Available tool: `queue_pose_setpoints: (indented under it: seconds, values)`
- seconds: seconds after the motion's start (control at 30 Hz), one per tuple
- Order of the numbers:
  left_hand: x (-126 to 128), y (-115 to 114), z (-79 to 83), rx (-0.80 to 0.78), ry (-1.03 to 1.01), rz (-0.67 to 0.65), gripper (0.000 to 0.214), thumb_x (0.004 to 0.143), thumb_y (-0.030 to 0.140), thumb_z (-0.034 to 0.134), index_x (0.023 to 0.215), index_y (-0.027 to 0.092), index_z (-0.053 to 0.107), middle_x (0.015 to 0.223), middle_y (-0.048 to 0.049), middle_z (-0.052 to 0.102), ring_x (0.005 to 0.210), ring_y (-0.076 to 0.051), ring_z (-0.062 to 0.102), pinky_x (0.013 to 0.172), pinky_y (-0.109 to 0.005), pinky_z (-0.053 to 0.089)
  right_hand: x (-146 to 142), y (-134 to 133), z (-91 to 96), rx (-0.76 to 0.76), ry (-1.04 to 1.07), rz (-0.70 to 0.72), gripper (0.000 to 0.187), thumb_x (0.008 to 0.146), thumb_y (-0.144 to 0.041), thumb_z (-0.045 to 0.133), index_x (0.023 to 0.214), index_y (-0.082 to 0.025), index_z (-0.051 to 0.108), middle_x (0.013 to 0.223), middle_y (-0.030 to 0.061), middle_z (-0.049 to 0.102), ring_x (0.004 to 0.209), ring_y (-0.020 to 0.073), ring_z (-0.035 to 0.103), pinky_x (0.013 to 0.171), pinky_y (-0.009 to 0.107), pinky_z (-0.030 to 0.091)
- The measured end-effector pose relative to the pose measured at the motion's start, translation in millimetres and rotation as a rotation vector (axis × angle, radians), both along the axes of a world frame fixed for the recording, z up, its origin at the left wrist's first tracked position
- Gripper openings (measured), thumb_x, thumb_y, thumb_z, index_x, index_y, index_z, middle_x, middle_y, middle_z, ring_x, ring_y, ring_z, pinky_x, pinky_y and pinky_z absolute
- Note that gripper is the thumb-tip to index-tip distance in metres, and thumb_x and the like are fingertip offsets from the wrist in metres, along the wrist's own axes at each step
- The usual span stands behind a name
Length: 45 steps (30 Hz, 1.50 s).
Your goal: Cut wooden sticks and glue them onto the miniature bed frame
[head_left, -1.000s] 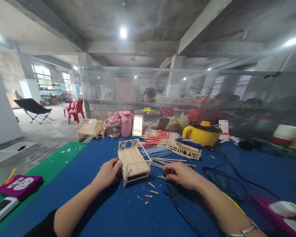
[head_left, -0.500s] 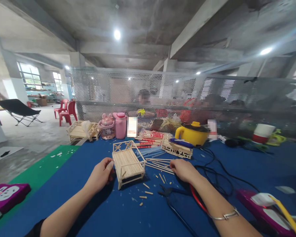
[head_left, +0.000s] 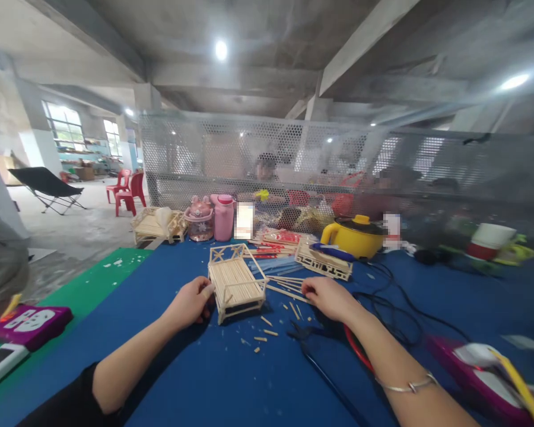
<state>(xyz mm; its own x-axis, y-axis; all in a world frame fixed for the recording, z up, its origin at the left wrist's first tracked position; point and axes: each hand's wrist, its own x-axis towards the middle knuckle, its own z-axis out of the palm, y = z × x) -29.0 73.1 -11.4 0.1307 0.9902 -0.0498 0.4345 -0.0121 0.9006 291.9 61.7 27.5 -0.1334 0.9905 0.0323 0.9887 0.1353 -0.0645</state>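
A small bed model made of thin wooden sticks [head_left: 235,281] stands on the blue table cover [head_left: 231,379]. My left hand [head_left: 190,303] rests against its near left corner, fingers curled on the frame. My right hand [head_left: 327,296] lies to the right of the model, fingers bent over the ends of loose long wooden sticks [head_left: 287,286]; whether it grips one I cannot make out. Short stick offcuts [head_left: 267,332] are scattered in front of the model.
Dark pliers [head_left: 307,335] and black cables [head_left: 391,314] lie by my right arm. Behind stand a yellow pot [head_left: 358,237], another stick frame [head_left: 323,264], pink bottles [head_left: 223,216], a second stick model [head_left: 155,225] and a mesh screen [head_left: 338,160]. A purple socket strip [head_left: 29,323] sits at left.
My right hand has drawn from the offcuts up to the long sticks. The left hand stays on the model. The camera view has shifted slightly.
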Motion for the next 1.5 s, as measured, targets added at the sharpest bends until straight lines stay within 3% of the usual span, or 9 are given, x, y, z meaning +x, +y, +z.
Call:
queue_pose_setpoints:
  seconds: [0.17,0.43,0.57,0.67,0.8,0.97,1.33,1.5]
  values:
    - [-2,3,-5.3,-0.029,0.018,-0.016,0.027,0.082,0.045,0.042,0.086,0.019,0.048,0.073,-0.0014,0.058,0.048,-0.011,0.056,0.037,-0.017,0.04,12,7,-9.8,-0.091,-0.079,-0.078,0.029,0.089,-0.032,0.051,0.113,-0.017,0.055,0.114,0.0075,0.057,0.095,0.0183,0.058,0.081,0.04,0.049]
    - [-4,3,-6.1,-0.028,0.049,-0.04,0.03,0.082,0.048,0.041,0.088,0.02,0.05,0.074,-0.0004,0.057,0.051,-0.011,0.057,0.039,-0.018,0.041,-2,1,-7.3,-0.108,-0.052,0.025,0.031,0.089,-0.032,0.051,0.115,-0.016,0.053,0.115,0.0079,0.056,0.096,0.0189,0.058,0.081,0.04,0.049]
    - [-3,2,-4.1,-0.033,0.046,-0.037,0.029,0.082,0.047,0.041,0.087,0.02,0.05,0.074,-0.0006,0.058,0.05,-0.011,0.056,0.039,-0.018,0.042,-13,-8,-0.7,-0.142,-0.043,0.032,0.022,0.083,-0.037,0.057,0.092,-0.018,0.063,0.091,0.0037,0.065,0.079,0.0153,0.061,0.07,0.029,0.048]
    - [-2,0,-1.4,-0.024,0.042,-0.013,0.028,0.081,0.046,0.043,0.087,0.019,0.05,0.074,-0.0015,0.059,0.05,-0.011,0.057,0.039,-0.018,0.042,-22,-12,0.2,-0.165,-0.026,0.047,0.016,0.075,-0.036,0.062,0.075,-0.02,0.066,0.074,0.0018,0.068,0.066,0.0132,0.06,0.055,0.022,0.038]
    - [-2,-1,1.9,0.011,0.04,0.042,0.024,0.08,0.042,0.045,0.086,0.019,0.05,0.073,-0.0015,0.059,0.049,-0.011,0.057,0.04,-0.019,0.044,-31,-14,-0.6,-0.137,-0.033,0.046,0.012,0.074,-0.023,0.055,0.074,-0.021,0.067,0.076,0.003,0.07,0.064,0.0135,0.06,0.051,0.022,0.033]
    - [-3,-3,7.6,0.102,0.033,0.086,0.021,0.079,0.04,0.047,0.081,0.019,0.05,0.056,0.0036,0.051,0.042,-0.011,0.052,0.038,-0.019,0.039,-40,-14,1.7,-0.105,-0.088,0.02,0.014,0.069,-0.018,0.054,0.07,-0.02,0.068,0.074,0.006,0.07,0.066,0.0175,0.061,0.05,0.024,0.031]
    - [0,-10,11.8,0.23,-0.012,0.049,0.026,0.079,0.043,0.047,0.088,0.019,0.052,0.063,0.0033,0.053,0.049,-0.013,0.057,0.044,-0.022,0.041,-38,-7,-5.3,-0.121,-0.089,0.093,0.013,0.075,-0.021,0.058,0.08,-0.019,0.07,0.081,0.0072,0.071,0.075,0.0182,0.064,0.061,0.023,0.04]
    - [0,-9,11.0,0.223,-0.014,0.063,0.028,0.079,0.044,0.047,0.088,0.018,0.053,0.061,0.0029,0.054,0.049,-0.013,0.057,0.045,-0.022,0.04,-41,-6,-8.7,-0.091,-0.085,0.084,0.014,0.074,-0.014,0.055,0.074,-0.018,0.068,0.081,0.0092,0.07,0.077,0.0205,0.064,0.063,0.025,0.038]
